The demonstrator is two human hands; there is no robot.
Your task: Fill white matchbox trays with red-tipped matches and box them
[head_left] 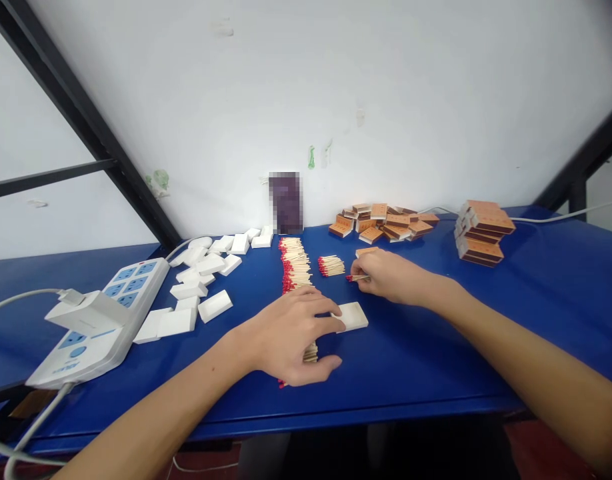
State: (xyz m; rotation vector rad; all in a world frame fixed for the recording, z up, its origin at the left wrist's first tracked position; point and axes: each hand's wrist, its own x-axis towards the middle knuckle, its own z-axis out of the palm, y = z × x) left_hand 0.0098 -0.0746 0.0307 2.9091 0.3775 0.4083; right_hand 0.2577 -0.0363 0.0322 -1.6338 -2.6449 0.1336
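My right hand (383,277) pinches a small bunch of red-tipped matches (359,277) just above the blue table. Behind its knuckles lies an orange matchbox sleeve (367,251), partly covered. My left hand (299,333) is open, fingers apart, its fingertips at the left end of an empty white matchbox tray (353,316). Under and beyond that hand runs a long row of matches (296,263), heads to the left; its middle is hidden. A smaller pile of matches (331,265) sits between the row and my right hand.
Several white trays (216,306) lie scattered at left, beside a power strip (129,313) with a plugged-in adapter and cables. Orange matchboxes (386,221) are heaped at the back, with a stack of matchboxes (483,230) further right. A dark pixelated object (287,203) leans against the wall.
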